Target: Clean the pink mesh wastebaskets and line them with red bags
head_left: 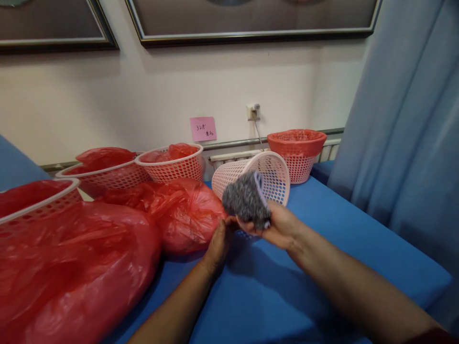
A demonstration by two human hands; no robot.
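My right hand [283,228] grips a folded grey knitted cloth [245,198] with a pale lilac edge, holding it up above the blue surface [322,248]. Just left of it, my left hand [219,243] has its fingers pressed together, touching the lower corner of the cloth beside a red plastic bag [182,212]. Right behind the cloth a pink plastic basket [276,179] lies on its side, its mouth facing me.
Red bags [71,267] fill the left, with pink baskets lined in red, one [172,167] further back. Another red-lined basket [297,153] stands far right by the wall. A blue curtain [405,119] hangs at right. A pink note [203,128] is stuck on the wall.
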